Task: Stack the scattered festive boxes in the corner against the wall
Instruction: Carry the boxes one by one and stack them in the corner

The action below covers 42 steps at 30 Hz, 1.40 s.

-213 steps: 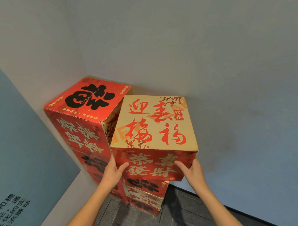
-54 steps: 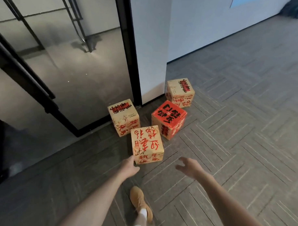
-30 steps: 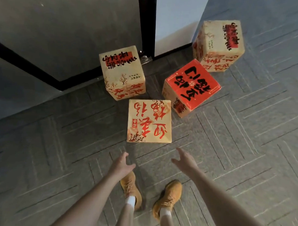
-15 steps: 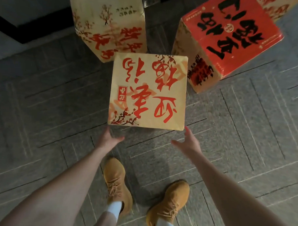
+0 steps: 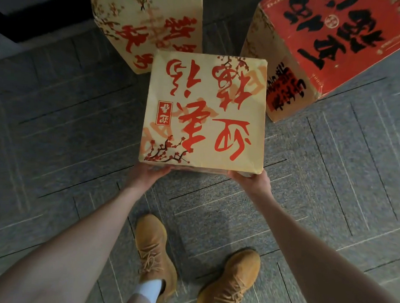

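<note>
Both hands, left [image 5: 146, 175] and right [image 5: 252, 181], are gripping the near lower edge of the cream box [image 5: 204, 110], its square top facing up, red lettering upside-down to the wearer.

Grey carpet floor [image 5: 58, 146] under festive boxes [image 5: 149, 29], shoes [image 5: 154, 251]

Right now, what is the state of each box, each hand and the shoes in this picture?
Beige box with red writing: top face up, held at its near lower corners by both hands.
Left hand: grips the box's near left corner.
Right hand: grips the box's near right corner.
Second beige box: on the carpet, untouched.
Red-topped box: on the carpet, untouched.
Tan shoes: planted on the carpet, laced.
</note>
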Each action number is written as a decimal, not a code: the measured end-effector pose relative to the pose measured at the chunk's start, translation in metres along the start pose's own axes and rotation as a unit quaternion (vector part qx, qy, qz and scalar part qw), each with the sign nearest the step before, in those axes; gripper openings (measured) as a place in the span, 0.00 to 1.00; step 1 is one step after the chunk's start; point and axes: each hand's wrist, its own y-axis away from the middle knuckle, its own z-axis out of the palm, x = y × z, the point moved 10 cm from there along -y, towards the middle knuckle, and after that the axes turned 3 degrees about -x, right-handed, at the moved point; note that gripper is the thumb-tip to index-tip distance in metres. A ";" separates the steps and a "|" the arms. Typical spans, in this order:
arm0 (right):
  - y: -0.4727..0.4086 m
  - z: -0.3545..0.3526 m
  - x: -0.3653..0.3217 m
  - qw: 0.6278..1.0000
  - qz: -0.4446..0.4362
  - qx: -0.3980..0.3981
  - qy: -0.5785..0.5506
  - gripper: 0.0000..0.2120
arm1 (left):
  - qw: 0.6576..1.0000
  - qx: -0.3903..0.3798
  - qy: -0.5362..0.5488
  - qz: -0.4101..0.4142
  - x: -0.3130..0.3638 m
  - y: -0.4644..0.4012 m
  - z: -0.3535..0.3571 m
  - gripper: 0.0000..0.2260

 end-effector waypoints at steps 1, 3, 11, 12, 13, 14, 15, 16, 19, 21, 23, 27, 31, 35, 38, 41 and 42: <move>0.004 -0.003 -0.007 1.000 0.001 0.000 0.005 0.23 | 1.000 0.005 0.009 0.004 0.008 0.006 -0.004 0.30; 0.013 -0.010 -0.022 1.000 0.002 -0.002 0.007 0.25 | 1.000 0.012 0.022 0.001 0.025 0.018 -0.010 0.31; 0.056 -0.059 -0.126 0.997 -0.042 -0.030 -0.058 0.32 | 0.994 -0.031 0.103 -0.033 0.116 0.073 -0.046 0.17; 0.064 -0.067 -0.140 0.997 -0.043 -0.034 -0.059 0.32 | 0.993 -0.036 0.104 -0.032 0.129 0.081 -0.055 0.19; 0.073 -0.076 -0.155 0.997 -0.046 -0.035 -0.058 0.33 | 0.993 -0.039 0.106 -0.030 0.143 0.089 -0.064 0.21; 0.082 -0.086 -0.171 0.996 -0.053 -0.035 -0.058 0.34 | 0.993 -0.038 0.106 -0.026 0.160 0.098 -0.074 0.24; 0.092 -0.096 -0.190 0.996 -0.061 -0.033 -0.056 0.34 | 0.994 -0.035 0.106 -0.018 0.179 0.107 -0.086 0.26; 0.103 -0.108 -0.210 0.995 -0.069 -0.028 -0.059 0.34 | 0.994 -0.032 0.107 -0.010 0.201 0.117 -0.098 0.27; 0.142 -0.146 -0.284 0.992 -0.102 -0.010 -0.071 0.33 | 0.993 -0.020 0.115 0.031 0.275 0.148 -0.137 0.28; 0.172 -0.175 -0.340 0.988 -0.128 0.000 -0.082 0.28 | 0.990 -0.015 0.120 0.070 0.332 0.170 -0.165 0.29; 0.206 -0.203 -0.398 0.984 -0.149 0.012 -0.094 0.25 | 0.986 -0.014 0.125 0.111 0.393 0.198 -0.196 0.29; 0.285 -0.261 -0.523 0.971 -0.220 0.042 -0.086 0.25 | 0.973 0.002 0.136 0.188 0.509 0.264 -0.268 0.28; 0.375 -0.307 -0.630 0.952 -0.288 0.072 -0.072 0.32 | 0.954 0.020 0.141 0.263 0.607 0.356 -0.336 0.24; 0.477 -0.333 -0.718 0.922 -0.375 0.069 -0.065 0.24 | 0.931 0.100 0.139 0.322 0.665 0.451 -0.403 0.24; 0.548 -0.334 -0.768 0.896 -0.438 0.032 -0.062 0.23 | 0.917 0.140 0.151 0.343 0.678 0.526 -0.447 0.26; 0.612 -0.316 -0.803 0.870 -0.489 -0.013 -0.058 0.25 | 0.902 0.189 0.178 0.345 0.664 0.602 -0.486 0.27; 0.631 -0.305 -0.812 0.863 -0.501 -0.032 -0.056 0.26 | 0.896 0.202 0.191 0.346 0.654 0.628 -0.497 0.28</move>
